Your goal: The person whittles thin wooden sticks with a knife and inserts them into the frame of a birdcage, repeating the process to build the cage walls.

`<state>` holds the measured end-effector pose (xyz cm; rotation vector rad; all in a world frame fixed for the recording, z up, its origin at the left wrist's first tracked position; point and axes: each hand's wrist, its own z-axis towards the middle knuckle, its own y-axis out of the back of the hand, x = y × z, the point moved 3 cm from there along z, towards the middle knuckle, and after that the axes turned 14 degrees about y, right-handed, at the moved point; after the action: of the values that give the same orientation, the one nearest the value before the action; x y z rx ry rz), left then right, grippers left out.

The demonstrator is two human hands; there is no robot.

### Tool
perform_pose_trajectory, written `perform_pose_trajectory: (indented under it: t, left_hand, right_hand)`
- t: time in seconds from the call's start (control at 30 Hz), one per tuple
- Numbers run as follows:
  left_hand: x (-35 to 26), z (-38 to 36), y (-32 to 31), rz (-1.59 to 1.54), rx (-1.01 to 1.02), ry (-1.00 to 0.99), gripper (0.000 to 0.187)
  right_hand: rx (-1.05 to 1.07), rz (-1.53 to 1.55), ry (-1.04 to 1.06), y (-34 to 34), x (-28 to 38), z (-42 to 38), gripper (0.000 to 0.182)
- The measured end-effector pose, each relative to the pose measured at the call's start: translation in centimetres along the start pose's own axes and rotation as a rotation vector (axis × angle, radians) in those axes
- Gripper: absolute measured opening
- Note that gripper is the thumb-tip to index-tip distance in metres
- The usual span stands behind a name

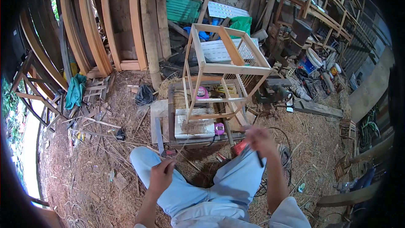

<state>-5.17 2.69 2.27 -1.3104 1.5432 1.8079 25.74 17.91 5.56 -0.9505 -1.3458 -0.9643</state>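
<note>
My left hand [162, 175] is over my left knee, its fingers pinched on a thin wooden stick [181, 150] that points up and right. My right hand [260, 140] is over my right knee, blurred, with its fingers closed round a tool whose dark handle [259, 159] sticks out below. Ahead of both hands a wooden frame [233, 68] with thin slats on its right side stands on a low workbench [171, 114]. Beneath the frame are a pink tape measure [201, 93], a white block [192, 128] and a pink and purple item [219, 128].
A handsaw [159, 134] leans at the bench's left edge. A red power tool [239, 147] lies near my right knee, with a black cable beside it. Wood scraps and shavings cover the floor. A wooden beam [318, 108] and a white bucket [314, 59] are at the right.
</note>
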Motion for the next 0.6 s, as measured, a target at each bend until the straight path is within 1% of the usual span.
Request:
perform_pose_trajectory:
  t: [0.03,0.07,0.13,0.27,0.33,0.37,0.4,0.47,0.53,0.57,0.6]
  left_hand:
    - [-0.7,0.5,-1.3,0.032,-0.014,-0.084,0.008]
    - [-1.6,0.8,-2.2,0.031,-0.017,-0.087,0.008]
    - [-4.0,0.8,-3.7,0.159,-0.122,-0.396,0.017]
    - [-4.4,0.7,-4.2,0.266,-0.069,-0.468,0.021]
    - [-4.3,0.4,-4.3,0.425,-0.087,-0.531,0.033]
    - [-4.0,0.3,-4.1,0.424,-0.084,-0.53,0.033]
    - [-3.4,0.3,-3.5,0.385,-0.107,-0.54,0.033]
    - [-1.7,0.4,-2.6,0.336,-0.132,-0.553,0.034]
    - [0.9,0.4,-1.2,0.408,-0.148,-0.51,0.03]
    - [1.5,0.7,-0.6,0.408,-0.152,-0.512,0.03]
    - [2.1,1.0,0.1,0.382,-0.148,-0.411,0.028]
  right_hand:
    - [0.126,-0.012,-0.022,-2.1,-3.1,-0.3,0.022]
    - [0.245,0.025,-0.012,-6.0,-1.3,-0.9,0.024]
    - [0.361,0.314,-0.019,-10.8,-1.7,-1.5,0.031]
    - [0.356,0.391,-0.065,-12.2,-2.1,-0.9,0.029]
    - [0.395,0.301,-0.079,-11.5,-1.6,-0.9,0.028]
    - [0.289,0.242,-0.023,-11.0,-1.5,-0.8,0.027]
    - [0.286,0.239,-0.028,-10.1,-1.5,-0.7,0.027]
    - [0.048,0.222,-0.062,-6.0,-1.4,0.4,0.027]
    - [-0.237,-0.01,-0.066,-1.8,-0.9,1.1,0.028]
    - [-0.269,0.091,0.024,0.7,-1.0,1.4,0.027]
    - [-0.301,0.193,0.113,2.3,-1.2,1.8,0.027]
